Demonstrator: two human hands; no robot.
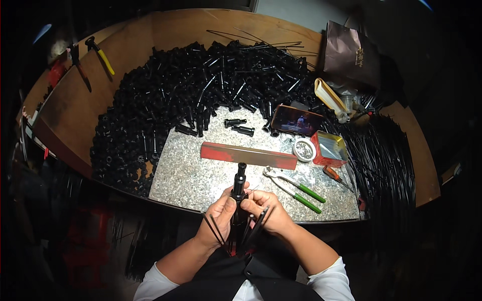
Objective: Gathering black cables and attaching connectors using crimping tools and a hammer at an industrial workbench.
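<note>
1. Low centre of frame: both hands meet around one upright black plastic part (239, 184), a knobbed stem that rises above the fingers, its top just short of the red bar.
2. Left hand (219, 216) is clenched around the lower body of the part; thin black rods (217, 232) slant down from under it toward the lap.
3. Right hand (266, 210) pinches the part at mid-height with the fingertips; more rods run down past its palm.
4. Desk (191, 178): speckled stone slab at centre with a long red bar (248, 155) lying across it.
5. Right of the hands: green-handled pincers (295, 188), touched by neither hand.
6. Further right: a small round tin of metal bits (304, 149) and a red box (329, 149); a phone (296, 121) lies above them.
7. Upper centre and left: a large heap of black parts (201, 90) curving around the slab. Two loose ones (239, 126) lie apart on the stone.
8. Right edge: a thick bundle of black rods (381, 155).
9. Progress, as judged: one piece in hand, part-fitted with rods; the heap is big, so most of the work looks undone. No finished stack can be told apart.
</note>
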